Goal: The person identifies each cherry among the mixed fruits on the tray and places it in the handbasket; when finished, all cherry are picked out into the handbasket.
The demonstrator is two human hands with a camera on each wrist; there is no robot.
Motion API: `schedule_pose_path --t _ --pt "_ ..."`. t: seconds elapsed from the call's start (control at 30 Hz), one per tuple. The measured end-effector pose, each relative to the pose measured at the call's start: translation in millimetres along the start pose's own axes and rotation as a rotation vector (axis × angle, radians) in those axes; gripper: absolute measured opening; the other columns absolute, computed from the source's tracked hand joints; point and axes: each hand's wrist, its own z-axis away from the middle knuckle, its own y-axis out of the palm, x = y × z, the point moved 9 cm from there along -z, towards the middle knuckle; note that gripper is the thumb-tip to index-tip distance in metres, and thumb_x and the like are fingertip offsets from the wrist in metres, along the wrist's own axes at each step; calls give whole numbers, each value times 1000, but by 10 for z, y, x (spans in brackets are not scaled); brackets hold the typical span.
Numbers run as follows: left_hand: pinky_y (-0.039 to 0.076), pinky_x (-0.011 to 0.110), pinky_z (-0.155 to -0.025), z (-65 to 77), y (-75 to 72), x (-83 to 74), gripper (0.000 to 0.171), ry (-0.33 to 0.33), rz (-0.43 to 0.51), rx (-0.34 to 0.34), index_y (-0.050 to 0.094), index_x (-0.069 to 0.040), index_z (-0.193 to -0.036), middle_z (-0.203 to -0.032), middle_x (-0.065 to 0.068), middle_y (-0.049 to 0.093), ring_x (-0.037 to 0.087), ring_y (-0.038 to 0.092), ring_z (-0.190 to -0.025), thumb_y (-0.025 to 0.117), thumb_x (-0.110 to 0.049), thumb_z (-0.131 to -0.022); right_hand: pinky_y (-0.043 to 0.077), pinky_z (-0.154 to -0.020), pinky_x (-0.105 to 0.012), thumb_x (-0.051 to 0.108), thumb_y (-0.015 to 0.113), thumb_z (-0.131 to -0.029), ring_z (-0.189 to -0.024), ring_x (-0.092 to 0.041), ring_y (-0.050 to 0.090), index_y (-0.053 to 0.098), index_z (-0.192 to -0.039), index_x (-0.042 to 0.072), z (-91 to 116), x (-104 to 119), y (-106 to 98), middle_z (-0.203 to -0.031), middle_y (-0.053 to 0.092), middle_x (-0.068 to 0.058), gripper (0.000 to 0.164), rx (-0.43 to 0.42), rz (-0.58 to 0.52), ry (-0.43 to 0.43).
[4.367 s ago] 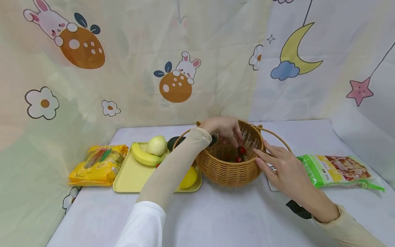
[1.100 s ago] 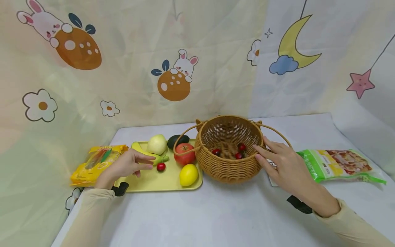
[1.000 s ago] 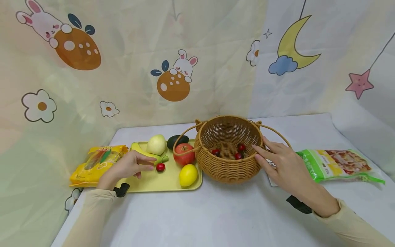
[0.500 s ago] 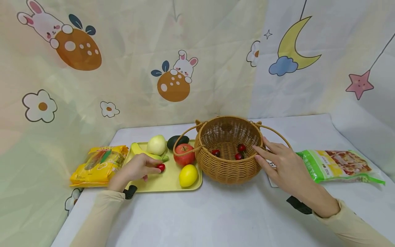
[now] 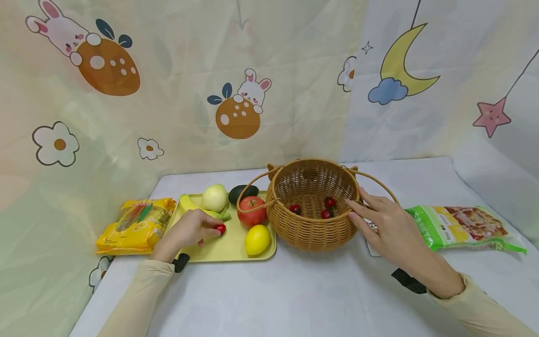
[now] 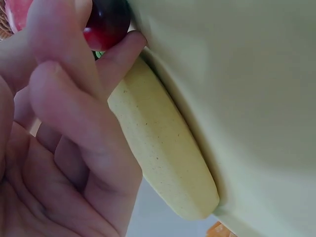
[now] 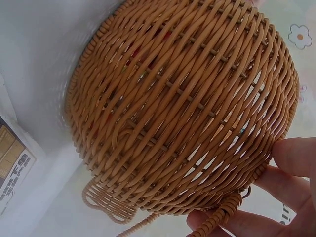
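My left hand (image 5: pixel 190 231) is over the yellow tray (image 5: pixel 229 252), pinching a red cherry (image 5: pixel 221 229) between fingertips and thumb. In the left wrist view the dark red cherry (image 6: pixel 109 22) shows at the fingertips, beside the banana (image 6: pixel 160 143). My right hand (image 5: pixel 385 227) holds the right rim of the brown wicker basket (image 5: pixel 313 234). The right wrist view has the basket's woven side (image 7: pixel 182 103) filling the middle, with the thumb and fingers (image 7: pixel 284 185) at its rim and handle. Inside the basket lie 3 cherries (image 5: pixel 327 213).
On the tray are also a pale green round fruit (image 5: pixel 214 197), a dark avocado (image 5: pixel 243 193), a red apple (image 5: pixel 252 211) and a lemon (image 5: pixel 257 239). A yellow food packet (image 5: pixel 136 226) lies left; a green-and-white packet (image 5: pixel 465 227) lies right. A patterned cloth hangs behind.
My left hand came out of the basket, went left to the tray, then moved right onto the cherry and pinched it. My right hand has stayed at the basket rim.
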Motion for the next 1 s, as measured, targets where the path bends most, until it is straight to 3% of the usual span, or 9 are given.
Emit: schedule_pose_path --t 0.63,1.0 --pt "46 26 -46 9 23 -27 28 -2 3 18 78 -10 -119 -109 9 79 17 56 -45 77 -12 -91 55 -86 -61 19 76 -91 -114 -43 68 74 -127 12 2 -19 1 -143 60 -25 37 8 3 13" --pt "45 25 -45 14 50 -110 23 69 -31 6 81 -14 -115 -107 6 80 19 57 -45 77 -14 -92 56 -83 -60 19 76 -91 -113 -43 68 74 -127 12 3 -15 1 -142 60 -25 37 7 5 9"
